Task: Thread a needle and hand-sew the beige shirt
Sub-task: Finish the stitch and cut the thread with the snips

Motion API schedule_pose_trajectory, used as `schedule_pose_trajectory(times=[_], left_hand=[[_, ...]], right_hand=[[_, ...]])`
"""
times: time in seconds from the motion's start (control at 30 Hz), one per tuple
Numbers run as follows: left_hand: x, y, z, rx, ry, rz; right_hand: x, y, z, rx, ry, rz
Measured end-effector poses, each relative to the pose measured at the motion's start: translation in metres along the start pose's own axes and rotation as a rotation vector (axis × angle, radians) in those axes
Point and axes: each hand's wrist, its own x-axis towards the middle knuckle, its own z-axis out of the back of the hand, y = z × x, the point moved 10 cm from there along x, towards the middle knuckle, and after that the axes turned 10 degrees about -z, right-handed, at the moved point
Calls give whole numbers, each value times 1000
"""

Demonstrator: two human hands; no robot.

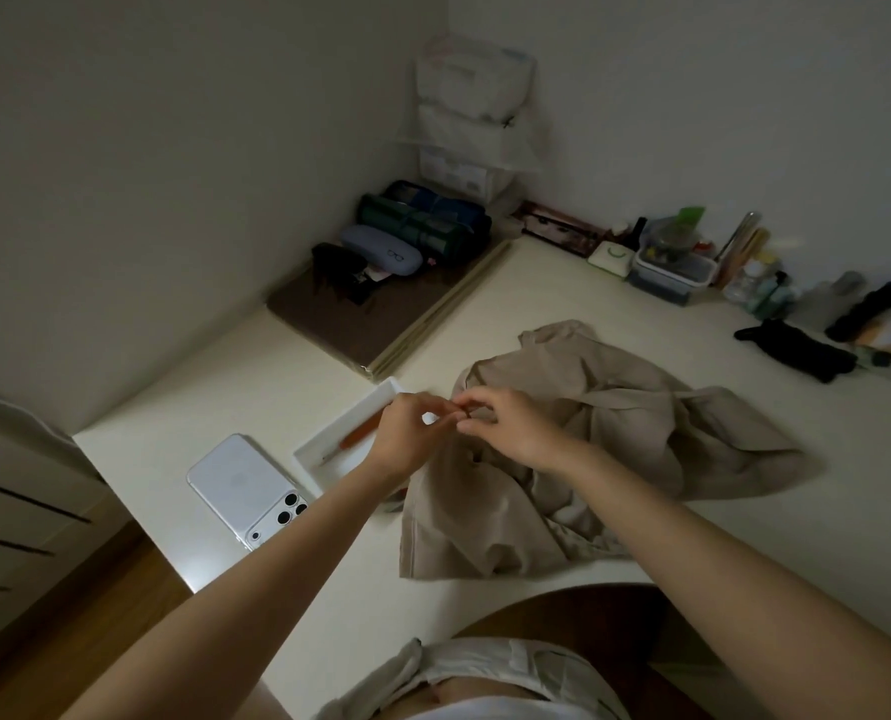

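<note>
Shirt point(604, 433), beige, crumpled on the desk point(562, 298) just right of the white tray point(381, 391), judged soft, light and prone to bunching, so grip it at a folded seam edge; your left hand point(407, 433) and right hand point(516, 428) meet above its left edge, fingers curled tip to tip, what they pinch too fine to tell.

Two plain pale walls point(173, 148) met in a dim room corner behind a cream-white bench point(562, 293), which reached both walls. Light was low and soft, brightest on the bench's near-left edge. A clear plastic shelf unit point(474, 111) stood in the corner. Wood-toned floor point(69, 615) showed at lower left beside a pale drawer unit point(12, 491) with dark horizontal slots.
</note>
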Motion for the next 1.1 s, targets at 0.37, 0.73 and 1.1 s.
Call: schedule_pose_trajectory(times=[0.37,0.73,1.1], left_hand=[[-1,6,-3,-21,39,28],[-3,-2,-2,0,10,-13],[-4,0,0,42,23,-23]], right_hand=[[4,-24,41,103,-191,-95],[9,-46,31,-263,-68,-122],[2,-35,31,82,-106,-110]])
